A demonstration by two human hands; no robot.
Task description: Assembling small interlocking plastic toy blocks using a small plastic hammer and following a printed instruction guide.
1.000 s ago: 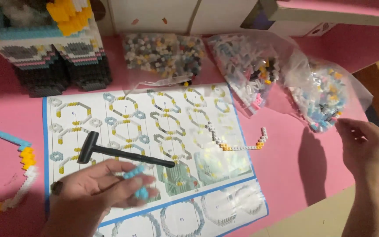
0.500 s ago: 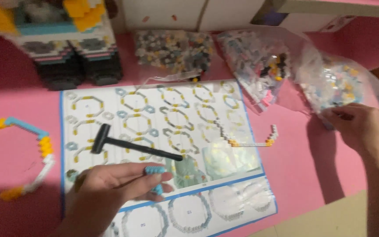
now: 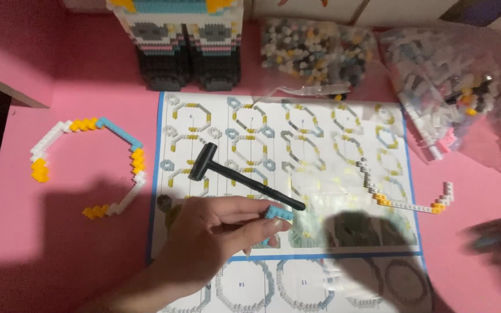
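Observation:
My left hand (image 3: pixel 215 237) rests over the lower left of a printed instruction sheet (image 3: pixel 320 150) and pinches a small light-blue brick piece (image 3: pixel 278 213) between thumb and fingertips. Just above the fingers a small black hammer (image 3: pixel 244 179) lies on the sheet, head to the upper left. A thin arc of white and yellow bricks (image 3: pixel 407 200) lies at the sheet's right edge. An unclosed ring of white, yellow and blue bricks (image 3: pixel 88 168) sits on the pink table (image 3: pixel 88 255) to the left. My right hand is out of view; only a dark blurred shadow shows at the right edge.
A tall brick-built figure (image 3: pixel 187 46) stands at the back. Clear bags of loose small bricks lie at the back centre (image 3: pixel 314 52) and back right (image 3: pixel 447 98). The table's edge cuts in at the far left.
The view has shifted left and down. My right hand, earlier near the bags at the right, has left the picture. My left hand stays over the sheet with the blue piece.

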